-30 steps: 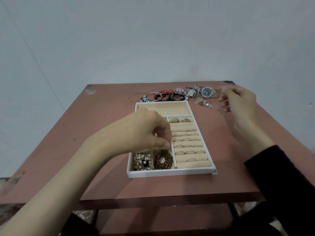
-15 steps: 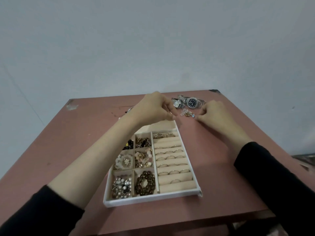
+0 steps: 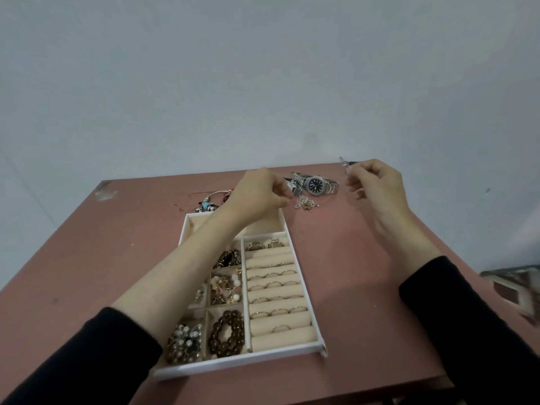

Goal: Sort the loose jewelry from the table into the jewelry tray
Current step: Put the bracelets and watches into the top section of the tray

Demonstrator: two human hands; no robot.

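Note:
The white jewelry tray [image 3: 233, 366] lies mid-table, with rings in its right-hand rolls and beads and brooches in its left compartments. My left hand [image 3: 258, 197] reaches over the tray's far end, its curled fingertips pinching the left edge of a small silver jewelry cluster [image 3: 305, 203] on the table. My right hand [image 3: 377, 182] is raised near the table's far right edge and pinches a small silver piece [image 3: 344, 163] lifted off the surface. A silver watch [image 3: 317, 184] with a dark dial lies between the hands.
Bracelets and beads [image 3: 209, 202] lie in a pile behind the tray's far left corner, partly hidden by my left arm. The reddish table [image 3: 365, 287] ends just beyond the watch. A blurred object [image 3: 514, 287] sits off the right edge.
My right hand has left the silver cluster and risen to the right with a small piece. My left hand stays at the cluster. The camera view has tilted down slightly.

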